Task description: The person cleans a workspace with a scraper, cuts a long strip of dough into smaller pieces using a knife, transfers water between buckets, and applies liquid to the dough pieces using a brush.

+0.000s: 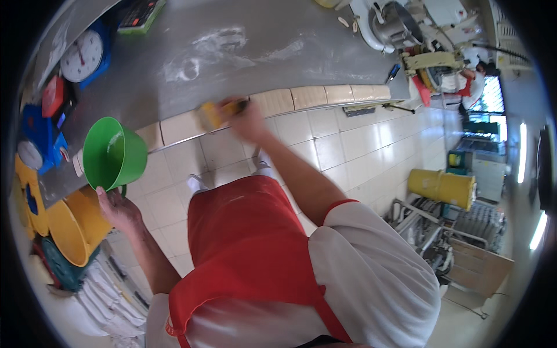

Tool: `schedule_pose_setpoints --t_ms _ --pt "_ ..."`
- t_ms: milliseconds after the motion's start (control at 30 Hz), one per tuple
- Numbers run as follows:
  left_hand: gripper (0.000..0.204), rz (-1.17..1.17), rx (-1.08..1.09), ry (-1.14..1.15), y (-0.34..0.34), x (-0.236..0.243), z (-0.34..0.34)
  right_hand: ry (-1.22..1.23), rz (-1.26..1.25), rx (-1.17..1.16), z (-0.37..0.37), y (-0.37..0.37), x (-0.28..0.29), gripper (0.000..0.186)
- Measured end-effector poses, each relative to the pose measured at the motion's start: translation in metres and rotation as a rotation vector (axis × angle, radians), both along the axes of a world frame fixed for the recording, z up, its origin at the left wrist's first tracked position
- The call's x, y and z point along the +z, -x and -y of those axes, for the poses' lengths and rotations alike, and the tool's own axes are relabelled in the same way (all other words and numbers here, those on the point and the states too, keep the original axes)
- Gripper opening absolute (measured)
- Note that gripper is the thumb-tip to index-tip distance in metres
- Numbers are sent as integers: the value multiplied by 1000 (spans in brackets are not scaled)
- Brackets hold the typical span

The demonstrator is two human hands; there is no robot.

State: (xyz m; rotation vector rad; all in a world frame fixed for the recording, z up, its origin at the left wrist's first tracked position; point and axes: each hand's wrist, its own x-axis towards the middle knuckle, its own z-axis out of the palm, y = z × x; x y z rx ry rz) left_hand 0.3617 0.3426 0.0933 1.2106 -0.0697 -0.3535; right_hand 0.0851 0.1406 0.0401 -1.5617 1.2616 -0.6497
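Observation:
My left hand [120,210] is closed around the handle of a green plastic jug [132,155], tilted with its mouth toward the counter's edge. Only the inner wall shows clearly; a whitish patch lies on it. Blurred by motion, my right hand [248,123] grips what looks like a brush [209,116] with a yellowish head and a dark part near the fingers. It is at the pale tiled edge of the grey counter [133,66]. White powder [217,49] is smeared over the counter's surface beyond my right hand.
Dial scales [83,56] and a calculator [139,16] stand at the far left. A yellow bucket [75,223] sits below the jug. A metal mixing bowl [397,26] is at the far right, near a person [473,87]. A yellow drum [441,188] lies at right.

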Motion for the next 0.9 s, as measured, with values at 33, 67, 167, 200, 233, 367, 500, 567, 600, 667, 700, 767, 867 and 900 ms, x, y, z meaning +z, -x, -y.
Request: schedule_pose_setpoints --t_ms 33,67,167,200,233,367,500,567,600,667,700,767,867,900 --pt "28 9 -50 -12 -20 -14 -12 6 -8 -129 36 64 -68 34" --pt "27 37 -69 -37 -45 -30 -33 -123 -21 -159 54 128 -63 42" --pt "31 26 -16 -126 -72 -14 -47 186 -461 -501 77 277 1 37" --pt "32 62 -36 -137 -85 -18 -59 217 -548 -448 75 259 4 35" --pt "34 95 -54 -148 -96 -21 -67 252 -635 -393 71 237 13 33" --pt "36 76 -24 -151 -121 -12 -73 523 -365 15 -29 31 -38 14" --pt "38 55 -48 -82 -128 -5 -68 251 40 174 -101 -94 0 24" --pt "38 61 -95 -48 -128 -7 -66 210 -14 76 -66 -38 -19 17" --pt "37 73 -126 -30 -127 -10 -63 -62 -110 -138 -34 36 -37 14" --pt "37 91 -163 -7 -121 -22 -60 126 -269 -377 19 154 -4 29" --pt "37 94 -198 3 -119 -30 -55 218 -277 -432 35 213 5 25" --pt "34 100 -224 4 -110 -33 -40 276 -421 -322 52 202 15 21" --pt "27 60 -246 -24 -77 -22 -4 495 -407 -57 38 117 -51 16" --pt "25 56 -235 -50 -63 -18 9 279 -428 6 9 59 -57 27"
